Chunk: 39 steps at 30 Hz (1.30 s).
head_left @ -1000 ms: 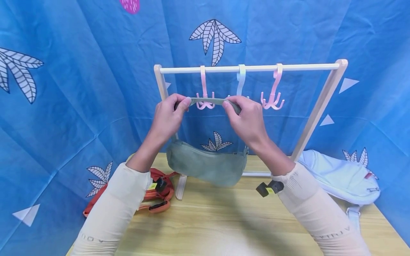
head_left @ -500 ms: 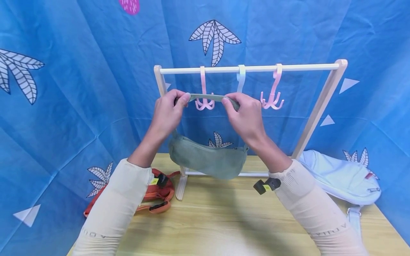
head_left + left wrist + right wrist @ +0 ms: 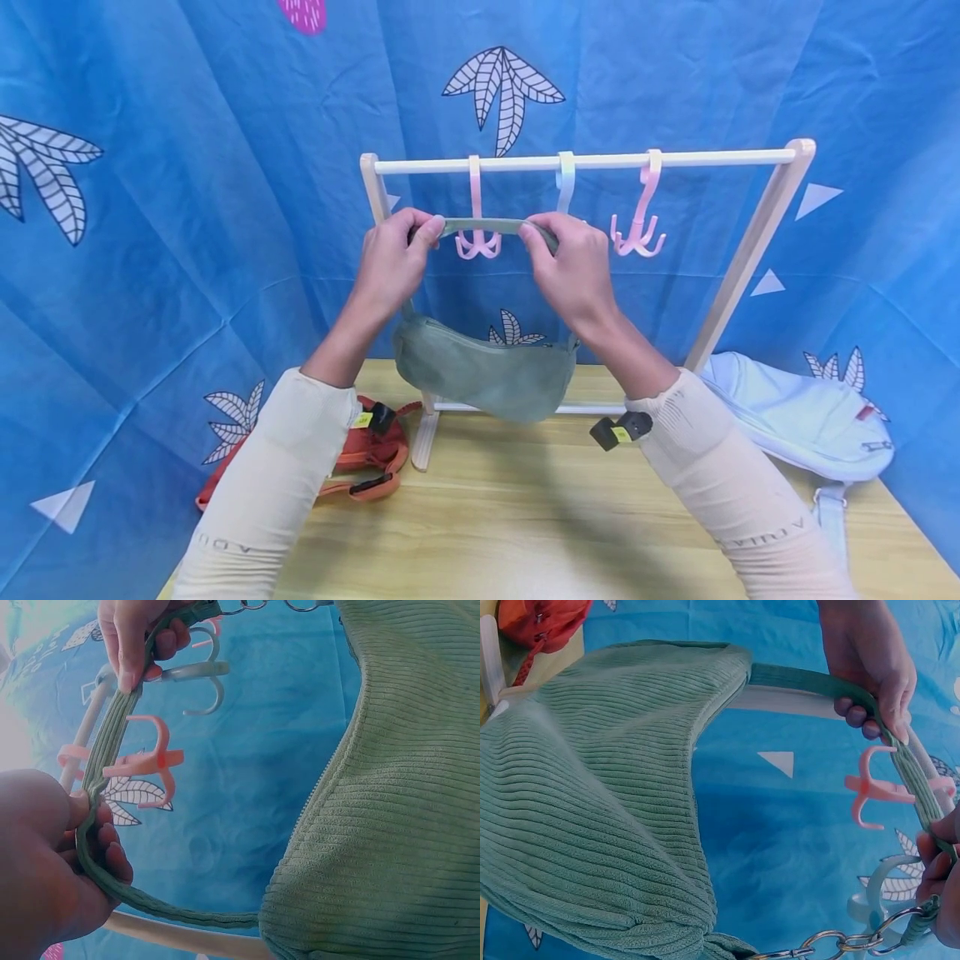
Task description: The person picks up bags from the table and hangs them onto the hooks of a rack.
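Observation:
A green corduroy shoulder bag (image 3: pixel 487 371) hangs in the air by its strap (image 3: pixel 483 225), its zip side up. My left hand (image 3: pixel 393 262) pinches the strap near its left end, thumb on top. With thumb and fingers, my right hand (image 3: pixel 577 267) grips the strap farther right. Between the hands the strap runs stretched, in front of the left pink hook (image 3: pixel 477 243). In the right wrist view a metal chain (image 3: pixel 847 941) joins the strap to the bag. Behind my right hand, a pale blue hook (image 3: pixel 566 183) is partly hidden.
A wooden rack (image 3: pixel 742 258) with a white rail (image 3: pixel 600 161) stands at the back, bearing another pink hook (image 3: pixel 639 237) at right. A red bag (image 3: pixel 375 450) lies on the table (image 3: pixel 480 517) at left, partly behind my sleeve. A pale blue bag (image 3: pixel 802 417) lies at right.
Both hands have risen slightly with the green bag, mostly in the first half second. The bag's bottom now sits a little higher, showing the rack's lower bar. Both hands keep their grip.

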Motion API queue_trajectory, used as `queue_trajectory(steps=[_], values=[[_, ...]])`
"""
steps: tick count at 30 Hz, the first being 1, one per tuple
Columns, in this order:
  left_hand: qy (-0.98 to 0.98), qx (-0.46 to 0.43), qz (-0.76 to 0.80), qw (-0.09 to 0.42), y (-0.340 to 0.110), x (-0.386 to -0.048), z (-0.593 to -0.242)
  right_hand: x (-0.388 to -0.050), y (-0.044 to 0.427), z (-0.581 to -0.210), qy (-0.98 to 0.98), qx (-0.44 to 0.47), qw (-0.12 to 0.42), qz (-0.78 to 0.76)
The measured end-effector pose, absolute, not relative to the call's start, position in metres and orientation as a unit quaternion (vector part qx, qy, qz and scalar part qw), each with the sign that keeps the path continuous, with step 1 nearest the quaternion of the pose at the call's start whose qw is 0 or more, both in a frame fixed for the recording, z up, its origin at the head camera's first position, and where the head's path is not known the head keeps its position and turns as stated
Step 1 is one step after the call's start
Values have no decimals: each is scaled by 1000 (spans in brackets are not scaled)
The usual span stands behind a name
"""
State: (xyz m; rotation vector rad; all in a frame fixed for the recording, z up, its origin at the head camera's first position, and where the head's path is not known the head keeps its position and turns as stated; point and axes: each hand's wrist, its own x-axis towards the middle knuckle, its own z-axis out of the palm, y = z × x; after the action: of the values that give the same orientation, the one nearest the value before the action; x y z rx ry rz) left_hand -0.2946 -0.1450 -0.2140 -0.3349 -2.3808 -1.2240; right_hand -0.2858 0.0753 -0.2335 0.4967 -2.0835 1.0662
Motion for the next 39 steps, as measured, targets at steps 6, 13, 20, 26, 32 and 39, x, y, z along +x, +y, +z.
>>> queue_trajectory(steps=[6, 13, 20, 26, 32, 39], values=[[-864, -116, -442, 211, -145, -298, -215, -289, 75, -234, -815, 187, 358, 415], [-865, -117, -444, 202, -146, -299, -216, -291, 75, -234, -820, 187, 347, 416], [-870, -109, -444, 187, -147, -302, -218, -292, 74, -235, -832, 181, 325, 412], [-872, -107, -444, 176, -148, -304, -222, -292, 73, -238, -836, 176, 319, 410], [-871, -114, -445, 174, -149, -306, -229, -290, 74, -244, -843, 172, 312, 404], [-868, -111, -453, 170, -150, -304, -236, -289, 73, -250, -839, 177, 313, 408]])
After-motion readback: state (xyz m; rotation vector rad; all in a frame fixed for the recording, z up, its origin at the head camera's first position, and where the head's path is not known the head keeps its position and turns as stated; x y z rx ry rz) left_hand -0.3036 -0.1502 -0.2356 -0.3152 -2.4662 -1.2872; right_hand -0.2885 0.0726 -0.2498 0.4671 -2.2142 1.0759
